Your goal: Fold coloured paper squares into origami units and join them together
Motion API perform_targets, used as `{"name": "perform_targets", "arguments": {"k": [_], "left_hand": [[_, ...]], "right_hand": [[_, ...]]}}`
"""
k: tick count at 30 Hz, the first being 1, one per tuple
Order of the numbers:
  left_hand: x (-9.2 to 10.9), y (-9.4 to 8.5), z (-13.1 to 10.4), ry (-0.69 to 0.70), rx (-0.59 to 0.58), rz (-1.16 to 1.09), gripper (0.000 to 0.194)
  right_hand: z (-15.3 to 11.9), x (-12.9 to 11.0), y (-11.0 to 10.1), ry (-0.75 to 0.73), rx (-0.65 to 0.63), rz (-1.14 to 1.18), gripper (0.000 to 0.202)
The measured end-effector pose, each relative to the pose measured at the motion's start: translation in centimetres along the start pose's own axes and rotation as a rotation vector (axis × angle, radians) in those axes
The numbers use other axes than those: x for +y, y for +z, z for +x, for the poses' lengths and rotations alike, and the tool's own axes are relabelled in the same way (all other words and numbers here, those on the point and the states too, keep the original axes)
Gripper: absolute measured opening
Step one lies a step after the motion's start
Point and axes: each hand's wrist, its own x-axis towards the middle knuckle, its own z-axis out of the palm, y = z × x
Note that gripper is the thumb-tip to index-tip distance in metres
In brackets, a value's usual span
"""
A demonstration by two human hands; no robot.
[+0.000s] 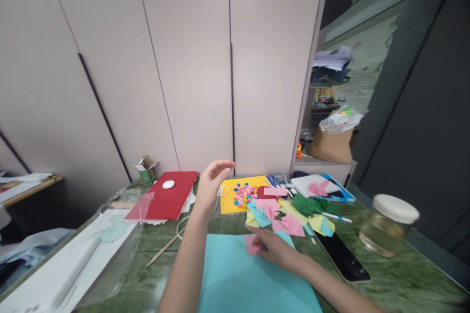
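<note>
The left hand point(213, 183) was raised above the green marbled tabletop point(154, 249), its forearm rising steeply from the lower edge of the view. The wrist was bent, with the fingers curved toward the person's right and the thumb beneath them; the grip was narrow, with nothing visible between thumb and fingers. Behind it were white-handled scissors point(223, 191).

The right hand point(279, 249) was held low, its forearm slanting in from the lower right. Its back faced up and its fingers pointed left, the fingertips closed narrowly on 1 small pink paper piece point(250, 244). This piece was over the upper part of the large turquoise paper sheet point(253, 279).

Folded pink, yellow and blue papers point(290, 224) were just beyond the right hand. The pink, blue and yellow pompoms point(244, 194) were on a yellow sheet point(227, 203), and 1 black smartphone point(343, 257) was right of the turquoise sheet.
</note>
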Motion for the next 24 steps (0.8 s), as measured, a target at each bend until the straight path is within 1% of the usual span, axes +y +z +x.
{"name": "perform_targets", "arguments": {"k": [3,6,8,10,12,13,14,15,16,17,18,20,21,23,24], "left_hand": [[-0.5,-0.1,0.1,-0.03,-0.002,-0.026,0.02],[-1.5,0.1,0.6,-0.078,-0.031,-0.028,0.02],[-2.1,0.3,0.9,-0.097,-0.038,-0.021,0.022],[-2.5,0.6,1.1,-0.094,-0.01,-0.009,0.027],[-2.7,1.0,1.1,-0.103,0.014,0.001,0.039],[-2.7,1.2,1.0,-0.132,-0.006,0.0,0.048],[-2.7,1.4,0.9,-0.176,-0.051,-0.016,0.058],[-2.6,1.7,0.8,-0.227,-0.12,-0.05,0.064],[-2.5,2.0,0.6,-0.263,-0.191,-0.105,0.065],[-2.3,2.3,0.5,-0.286,-0.227,-0.165,0.065],[-2.2,2.7,0.4,-0.303,-0.229,-0.209,0.065],[-2.2,3.5,0.4,-0.307,-0.168,-0.278,0.062],[-2.2,3.8,0.4,-0.316,-0.169,-0.299,0.058],[-2.5,4.2,0.6,-0.309,-0.171,-0.323,0.048],[-2.7,4.3,0.7,-0.304,-0.172,-0.328,0.044]], "right_hand": [[0.9,-0.2,-0.4,-0.016,0.031,0.038,0.063],[2.9,-1.2,-1.7,-0.037,0.124,0.07,0.058],[4.5,-2.5,-3.3,-0.059,0.229,0.077,0.059],[6.0,-4.3,-5.3,-0.096,0.345,0.076,0.059],[7.2,-6.3,-7.2,-0.145,0.474,0.061,0.062],[7.5,-7.2,-7.9,-0.219,0.585,0.006,0.064],[7.8,-8.0,-8.4,-0.295,0.682,-0.049,0.066],[7.9,-8.7,-8.7,-0.371,0.754,-0.107,0.068],[8.0,-9.3,-8.9,-0.448,0.796,-0.166,0.069],[8.0,-9.6,-8.8,-0.51,0.843,-0.212,0.071],[8.0,-9.9,-8.7,-0.556,0.868,-0.242,0.073],[8.1,-10.0,-8.4,-0.634,0.857,-0.285,0.076],[8.1,-10.0,-8.3,-0.657,0.841,-0.295,0.077],[8.1,-9.9,-8.3,-0.661,0.797,-0.276,0.078],[8.0,-9.9,-8.4,-0.636,0.772,-0.232,0.078]]}}
